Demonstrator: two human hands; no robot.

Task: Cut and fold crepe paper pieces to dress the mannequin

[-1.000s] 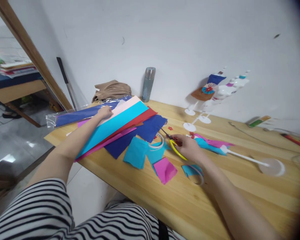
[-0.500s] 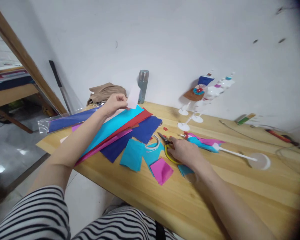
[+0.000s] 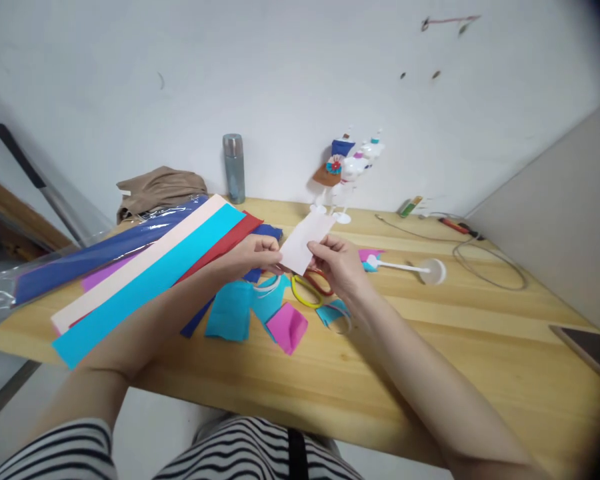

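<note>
Both hands hold a small pale pink paper piece above the wooden table. My left hand pinches its lower left edge and my right hand pinches its right side. Under them lie yellow-handled scissors, untouched. To the left a stack of long paper sheets in cyan, pale pink, red and dark blue lies spread on the table. Small cyan and magenta scraps lie in front of the hands.
A grey flask and a brown cloth stand by the wall. Small decorated white figures on stands are at the back. One white stand lies flat. Cables run at the right; a dark flat object sits at the right edge.
My left hand lifted a pale pink piece off the stack and brought it to the middle. My right hand left the scissors and took hold of the piece too. The view swung right.
</note>
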